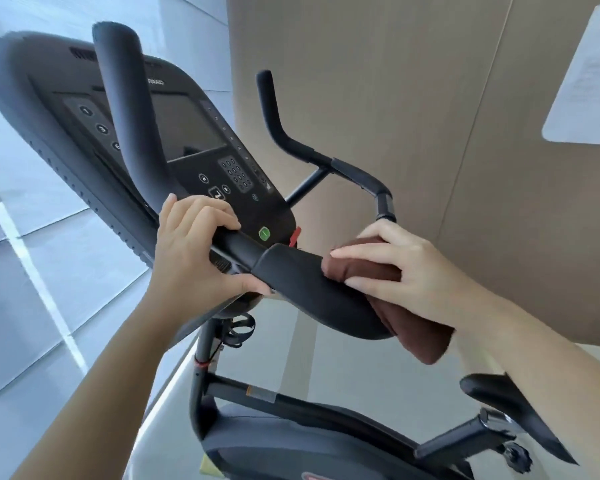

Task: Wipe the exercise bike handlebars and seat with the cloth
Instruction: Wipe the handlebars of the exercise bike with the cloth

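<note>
Holding on to the black handlebar (302,282) with both hands, the person looks down at an exercise bike. The left hand (191,247) is curled around the thin part of the bar, fingers on top and thumb below, so it is closed tight on the bar. The right hand (392,271) is wrapped over a brown cloth (371,268) and presses it on the fat padded part of the same bar. Its fingers are bent over the cloth and its thumb lies along the top. One end of the cloth hangs down loose under the right wrist.

The two hands are near each other on the bar but do not touch; bare black padding shows between them.

Just behind the left hand sits the big dark console (184,133) with a screen, round number buttons and a small keypad. A green button (264,233) shines near its lower edge, and a little red piece is just beside that. Two more handlebar horns stick up, one in front of the console and one far off by the tan wall (413,98). A white paper (586,77) is stuck on that wall.

Low down on the right is the black seat (506,407), well apart from both hands. A small black cup holder (239,329) hangs on the bike post under the bar
</note>
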`<move>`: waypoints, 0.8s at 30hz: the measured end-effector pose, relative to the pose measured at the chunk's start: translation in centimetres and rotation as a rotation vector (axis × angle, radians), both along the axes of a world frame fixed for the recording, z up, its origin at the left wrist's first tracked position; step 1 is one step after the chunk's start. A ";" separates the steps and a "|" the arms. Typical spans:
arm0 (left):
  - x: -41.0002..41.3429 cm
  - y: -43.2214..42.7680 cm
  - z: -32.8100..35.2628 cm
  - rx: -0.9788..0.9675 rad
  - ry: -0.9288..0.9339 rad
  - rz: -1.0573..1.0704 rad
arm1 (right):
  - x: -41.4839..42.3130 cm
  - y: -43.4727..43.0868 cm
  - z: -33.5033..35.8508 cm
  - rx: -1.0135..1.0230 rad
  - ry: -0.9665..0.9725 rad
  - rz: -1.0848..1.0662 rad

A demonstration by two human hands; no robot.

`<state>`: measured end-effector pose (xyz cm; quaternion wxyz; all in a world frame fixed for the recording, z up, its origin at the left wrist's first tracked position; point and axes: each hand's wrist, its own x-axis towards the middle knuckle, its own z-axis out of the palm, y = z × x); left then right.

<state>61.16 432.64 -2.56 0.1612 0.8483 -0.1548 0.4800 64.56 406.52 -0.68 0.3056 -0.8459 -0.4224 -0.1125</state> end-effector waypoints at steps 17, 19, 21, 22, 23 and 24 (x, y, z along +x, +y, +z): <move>-0.1 -0.6 -0.2 -0.052 0.025 0.059 | 4.1 1.7 1.0 0.041 0.048 0.277; 0.2 -0.7 -0.3 -0.037 -0.011 0.069 | 3.8 4.6 1.7 0.062 -0.001 0.309; 0.3 -0.5 -0.5 -0.029 -0.022 0.068 | 3.8 5.6 2.0 0.048 0.005 0.351; 0.3 -0.4 -0.5 -0.025 -0.021 0.071 | 4.2 5.0 1.9 0.023 0.029 0.375; 0.3 -0.3 -0.6 -0.020 -0.016 0.074 | 4.6 3.8 1.7 -0.012 0.050 0.395; 0.3 -0.2 -0.6 -0.010 -0.013 0.078 | 5.1 2.3 1.4 -0.047 0.062 0.403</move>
